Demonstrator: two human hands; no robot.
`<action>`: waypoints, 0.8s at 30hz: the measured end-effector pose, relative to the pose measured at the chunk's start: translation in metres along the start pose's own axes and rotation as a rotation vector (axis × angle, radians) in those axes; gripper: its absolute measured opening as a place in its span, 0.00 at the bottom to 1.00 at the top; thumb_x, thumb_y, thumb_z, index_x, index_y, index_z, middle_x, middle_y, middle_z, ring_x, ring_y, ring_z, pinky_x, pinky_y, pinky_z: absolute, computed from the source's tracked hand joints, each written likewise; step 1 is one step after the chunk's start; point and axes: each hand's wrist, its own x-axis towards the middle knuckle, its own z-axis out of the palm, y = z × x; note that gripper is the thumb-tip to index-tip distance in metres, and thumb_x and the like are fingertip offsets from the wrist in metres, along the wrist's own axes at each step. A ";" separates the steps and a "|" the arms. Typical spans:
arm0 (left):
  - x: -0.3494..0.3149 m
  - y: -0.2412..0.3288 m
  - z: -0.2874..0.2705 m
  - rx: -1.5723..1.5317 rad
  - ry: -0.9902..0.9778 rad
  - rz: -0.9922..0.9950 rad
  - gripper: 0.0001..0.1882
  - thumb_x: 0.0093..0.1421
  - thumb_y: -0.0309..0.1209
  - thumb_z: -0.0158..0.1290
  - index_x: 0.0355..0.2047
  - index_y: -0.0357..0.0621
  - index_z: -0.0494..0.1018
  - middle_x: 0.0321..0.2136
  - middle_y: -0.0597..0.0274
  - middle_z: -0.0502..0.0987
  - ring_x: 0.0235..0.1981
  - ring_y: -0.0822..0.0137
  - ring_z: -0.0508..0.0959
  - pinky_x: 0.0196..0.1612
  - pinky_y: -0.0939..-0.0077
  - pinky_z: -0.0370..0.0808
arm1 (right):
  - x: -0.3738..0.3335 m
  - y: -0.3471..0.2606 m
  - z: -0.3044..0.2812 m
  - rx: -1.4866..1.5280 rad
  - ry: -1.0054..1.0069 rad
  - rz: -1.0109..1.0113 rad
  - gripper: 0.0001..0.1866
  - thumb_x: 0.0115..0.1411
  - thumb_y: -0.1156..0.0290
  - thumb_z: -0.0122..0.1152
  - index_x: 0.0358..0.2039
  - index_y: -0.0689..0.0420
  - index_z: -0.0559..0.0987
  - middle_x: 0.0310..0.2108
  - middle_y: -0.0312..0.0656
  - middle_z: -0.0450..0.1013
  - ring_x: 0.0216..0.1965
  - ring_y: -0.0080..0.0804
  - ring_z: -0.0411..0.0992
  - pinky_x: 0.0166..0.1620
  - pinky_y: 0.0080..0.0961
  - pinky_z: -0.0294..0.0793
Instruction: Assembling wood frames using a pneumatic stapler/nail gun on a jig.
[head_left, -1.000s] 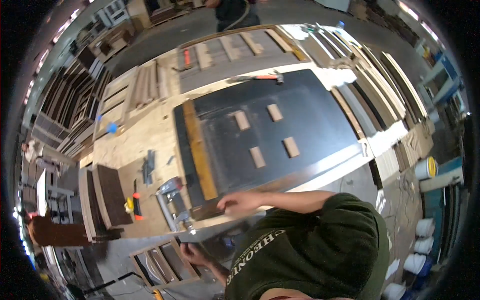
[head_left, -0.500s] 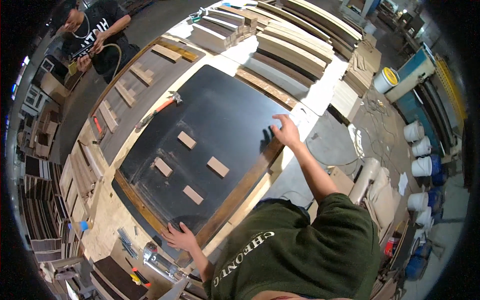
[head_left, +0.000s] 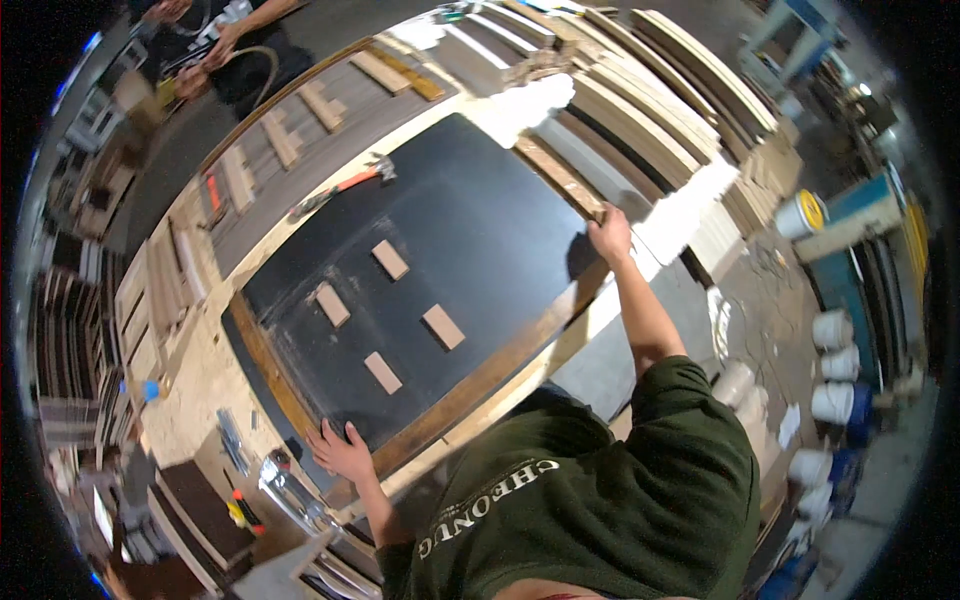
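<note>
A large black panel [head_left: 470, 230] lies on the bench, with brown wood strips along its near edge [head_left: 455, 415] and left edge. Resting on it are several small wood blocks [head_left: 442, 327]. At the panel's near left corner, my left hand [head_left: 342, 455] lies with its fingers spread, touching the strip and panel. My right hand [head_left: 611, 238] is at the far right corner, its fingers closed on the near end of a wood strip [head_left: 560, 178] that runs along the panel's right edge. The fingers' undersides are hidden. A hammer [head_left: 350, 183] with an orange handle lies by the far left edge.
Stacked boards [head_left: 640, 110] stand beyond the panel. Across the bench a second panel [head_left: 290, 170] bears wood pieces, near another person [head_left: 235, 45] holding a hose-fed tool. A nail gun [head_left: 285, 480] lies front left. Buckets [head_left: 832, 330] line the floor at right.
My right hand has moved from above the panel's right corner to the strip's end and closed there. My left hand stays at the near corner. The whole view has shifted slightly.
</note>
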 end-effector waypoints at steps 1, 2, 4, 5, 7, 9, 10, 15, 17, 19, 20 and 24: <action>0.003 0.006 -0.002 -0.025 0.008 0.007 0.27 0.60 0.50 0.46 0.55 0.49 0.65 0.59 0.45 0.59 0.62 0.45 0.56 0.59 0.41 0.53 | 0.012 0.008 0.006 0.002 -0.053 0.019 0.29 0.50 0.60 0.57 0.52 0.57 0.70 0.48 0.53 0.69 0.51 0.49 0.67 0.54 0.39 0.66; 0.003 0.008 -0.003 0.002 0.017 -0.028 0.27 0.60 0.50 0.46 0.55 0.49 0.65 0.59 0.45 0.59 0.62 0.45 0.56 0.59 0.41 0.53 | 0.019 0.009 0.009 -0.023 -0.113 0.069 0.29 0.50 0.60 0.57 0.53 0.57 0.69 0.49 0.52 0.69 0.51 0.48 0.67 0.54 0.39 0.67; -0.001 0.017 0.003 -0.011 0.002 -0.065 0.26 0.59 0.47 0.48 0.54 0.48 0.66 0.58 0.44 0.59 0.61 0.44 0.57 0.60 0.44 0.54 | 0.030 0.016 0.012 -0.112 -0.117 0.044 0.26 0.48 0.58 0.60 0.48 0.52 0.74 0.47 0.49 0.71 0.48 0.45 0.70 0.52 0.37 0.68; -0.009 0.020 0.002 0.006 0.080 -0.092 0.24 0.57 0.44 0.51 0.52 0.47 0.68 0.57 0.42 0.61 0.60 0.43 0.57 0.60 0.46 0.53 | 0.033 0.009 0.000 -0.071 -0.240 0.001 0.25 0.46 0.58 0.61 0.46 0.53 0.76 0.45 0.49 0.72 0.47 0.45 0.70 0.51 0.37 0.68; -0.020 0.028 -0.004 0.011 0.090 -0.131 0.24 0.56 0.42 0.52 0.51 0.46 0.68 0.57 0.42 0.61 0.60 0.43 0.58 0.61 0.46 0.52 | 0.046 0.011 -0.015 0.064 -0.272 -0.084 0.23 0.45 0.58 0.62 0.41 0.55 0.79 0.41 0.49 0.74 0.44 0.43 0.72 0.48 0.35 0.70; -0.019 0.034 -0.004 -0.046 0.094 -0.175 0.23 0.55 0.39 0.53 0.50 0.45 0.69 0.56 0.42 0.62 0.60 0.44 0.58 0.61 0.46 0.51 | 0.050 0.010 -0.024 0.369 -0.316 -0.082 0.22 0.45 0.59 0.62 0.40 0.57 0.80 0.34 0.49 0.77 0.37 0.40 0.76 0.43 0.29 0.73; -0.017 0.037 -0.001 -0.052 0.103 -0.184 0.23 0.55 0.39 0.53 0.50 0.45 0.69 0.56 0.42 0.62 0.60 0.44 0.58 0.61 0.46 0.51 | 0.043 0.003 -0.029 0.347 -0.303 -0.060 0.21 0.46 0.59 0.62 0.40 0.58 0.80 0.34 0.47 0.78 0.35 0.37 0.77 0.41 0.27 0.74; -0.007 0.048 -0.014 -0.101 0.035 -0.203 0.21 0.55 0.37 0.53 0.49 0.44 0.71 0.54 0.42 0.65 0.57 0.44 0.63 0.61 0.48 0.54 | -0.040 -0.049 -0.004 0.484 -0.506 -0.142 0.27 0.45 0.64 0.64 0.46 0.59 0.71 0.40 0.49 0.72 0.41 0.41 0.72 0.45 0.35 0.72; -0.008 0.047 -0.017 -0.152 0.043 -0.191 0.21 0.56 0.36 0.53 0.49 0.43 0.71 0.53 0.40 0.65 0.57 0.44 0.63 0.60 0.53 0.58 | -0.078 -0.082 0.013 0.426 -0.477 -0.348 0.27 0.43 0.65 0.62 0.46 0.58 0.71 0.42 0.51 0.70 0.43 0.48 0.70 0.47 0.38 0.71; -0.017 0.019 0.000 -0.074 0.099 -0.177 0.20 0.56 0.33 0.52 0.49 0.41 0.70 0.54 0.41 0.65 0.57 0.44 0.62 0.60 0.53 0.59 | -0.112 -0.112 0.015 0.488 -0.614 -0.515 0.27 0.43 0.64 0.63 0.46 0.56 0.71 0.42 0.49 0.69 0.43 0.48 0.69 0.48 0.40 0.70; -0.018 0.020 0.004 -0.054 0.101 -0.177 0.20 0.56 0.33 0.52 0.49 0.41 0.69 0.55 0.42 0.63 0.58 0.45 0.62 0.60 0.53 0.59 | -0.116 -0.116 0.012 0.541 -0.668 -0.592 0.27 0.44 0.62 0.63 0.47 0.55 0.71 0.41 0.48 0.69 0.44 0.48 0.69 0.48 0.41 0.69; -0.017 0.020 0.013 -0.019 0.066 -0.211 0.20 0.56 0.35 0.51 0.50 0.45 0.69 0.57 0.47 0.63 0.59 0.49 0.61 0.60 0.55 0.59 | -0.033 -0.109 -0.041 0.486 -0.295 -0.613 0.29 0.46 0.60 0.64 0.49 0.54 0.71 0.49 0.51 0.68 0.50 0.48 0.67 0.52 0.43 0.66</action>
